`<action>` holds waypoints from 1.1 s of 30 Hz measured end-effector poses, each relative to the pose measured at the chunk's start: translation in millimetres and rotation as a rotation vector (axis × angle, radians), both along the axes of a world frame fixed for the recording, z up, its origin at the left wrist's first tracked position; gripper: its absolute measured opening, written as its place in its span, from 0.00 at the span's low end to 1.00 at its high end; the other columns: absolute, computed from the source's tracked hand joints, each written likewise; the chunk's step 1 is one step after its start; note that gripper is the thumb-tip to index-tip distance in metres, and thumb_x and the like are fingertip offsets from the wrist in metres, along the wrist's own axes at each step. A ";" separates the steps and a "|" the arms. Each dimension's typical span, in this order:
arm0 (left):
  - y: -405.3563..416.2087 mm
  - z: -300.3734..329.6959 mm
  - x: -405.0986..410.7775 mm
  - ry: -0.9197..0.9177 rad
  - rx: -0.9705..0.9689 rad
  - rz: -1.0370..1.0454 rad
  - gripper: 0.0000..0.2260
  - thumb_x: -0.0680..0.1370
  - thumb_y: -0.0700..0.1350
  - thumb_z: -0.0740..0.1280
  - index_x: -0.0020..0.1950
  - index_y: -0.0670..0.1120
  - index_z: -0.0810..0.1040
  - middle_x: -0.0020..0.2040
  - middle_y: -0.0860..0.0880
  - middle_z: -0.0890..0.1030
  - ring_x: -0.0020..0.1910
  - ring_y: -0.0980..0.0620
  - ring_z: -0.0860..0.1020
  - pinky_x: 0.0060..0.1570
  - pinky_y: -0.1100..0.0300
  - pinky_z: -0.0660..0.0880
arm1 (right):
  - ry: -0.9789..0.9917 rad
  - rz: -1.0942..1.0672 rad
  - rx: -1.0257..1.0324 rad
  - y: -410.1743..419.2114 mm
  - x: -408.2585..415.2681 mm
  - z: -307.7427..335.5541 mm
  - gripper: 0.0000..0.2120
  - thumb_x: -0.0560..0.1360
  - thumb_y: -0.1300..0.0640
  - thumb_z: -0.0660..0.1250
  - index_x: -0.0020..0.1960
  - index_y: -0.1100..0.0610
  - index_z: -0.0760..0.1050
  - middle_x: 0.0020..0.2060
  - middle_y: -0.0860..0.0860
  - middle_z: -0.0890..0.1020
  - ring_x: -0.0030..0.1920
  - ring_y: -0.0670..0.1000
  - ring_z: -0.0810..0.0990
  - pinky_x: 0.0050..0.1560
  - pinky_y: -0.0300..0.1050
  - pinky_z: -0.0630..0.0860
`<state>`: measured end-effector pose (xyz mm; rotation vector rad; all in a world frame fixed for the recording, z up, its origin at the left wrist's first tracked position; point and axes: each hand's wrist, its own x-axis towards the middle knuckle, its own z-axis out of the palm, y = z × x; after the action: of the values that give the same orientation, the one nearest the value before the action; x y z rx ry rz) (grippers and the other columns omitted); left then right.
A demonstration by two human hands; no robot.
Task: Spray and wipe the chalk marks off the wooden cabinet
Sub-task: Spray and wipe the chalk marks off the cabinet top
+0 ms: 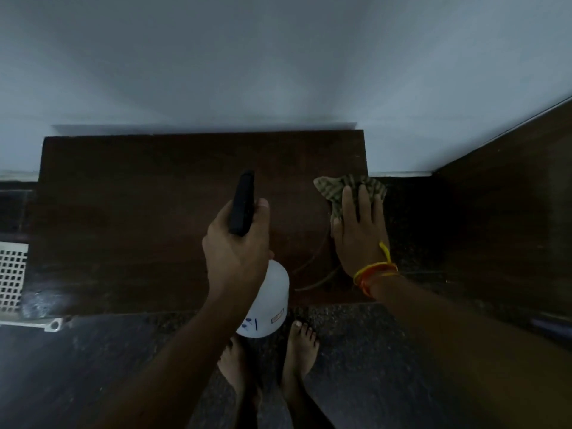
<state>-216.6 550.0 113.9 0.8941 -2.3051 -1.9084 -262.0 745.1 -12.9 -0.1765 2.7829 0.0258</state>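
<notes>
Head camera, looking down: a dark wooden cabinet top [154,218] is sitting against a pale wall. The left hand [236,246] is gripping the black trigger head of a white spray bottle [269,301], holding it above the cabinet's front middle. The right hand [359,230] is lying flat, fingers straight, pressing a striped cloth [334,188] onto the cabinet's right edge. Faint curved chalk marks [315,274] are showing just left of that wrist, between both hands

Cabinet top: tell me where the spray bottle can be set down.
Free: the left half of the cabinet top, between the wall and the front edge. Crowded: the right end, where the right hand presses the cloth beside chalk marks.
</notes>
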 end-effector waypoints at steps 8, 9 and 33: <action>-5.6 -7.8 8.4 0.017 -0.020 0.013 0.07 0.79 0.52 0.65 0.41 0.57 0.75 0.40 0.37 0.81 0.28 0.47 0.79 0.25 0.66 0.74 | 0.085 -0.038 -0.057 -7.7 -34.9 0.8 0.29 0.81 0.47 0.46 0.79 0.55 0.42 0.77 0.59 0.49 0.77 0.63 0.48 0.75 0.59 0.49; -5.4 -8.6 11.0 0.011 -0.019 0.015 0.07 0.79 0.52 0.65 0.42 0.55 0.75 0.38 0.36 0.80 0.28 0.46 0.79 0.25 0.66 0.74 | 0.086 -0.041 -0.062 -8.0 -26.6 1.5 0.29 0.81 0.47 0.46 0.79 0.55 0.42 0.77 0.59 0.49 0.77 0.63 0.48 0.75 0.59 0.49; -26.6 -5.3 37.9 0.057 -0.028 -0.023 0.10 0.79 0.51 0.66 0.38 0.59 0.74 0.29 0.53 0.75 0.24 0.54 0.77 0.25 0.66 0.73 | 0.188 -0.073 -0.198 -19.6 49.4 -0.5 0.28 0.80 0.49 0.56 0.78 0.52 0.54 0.77 0.57 0.57 0.76 0.66 0.52 0.74 0.62 0.53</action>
<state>-178.7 523.4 108.6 0.8029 -2.3138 -1.8790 -212.6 725.5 -13.4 -0.1273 2.9751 -0.2660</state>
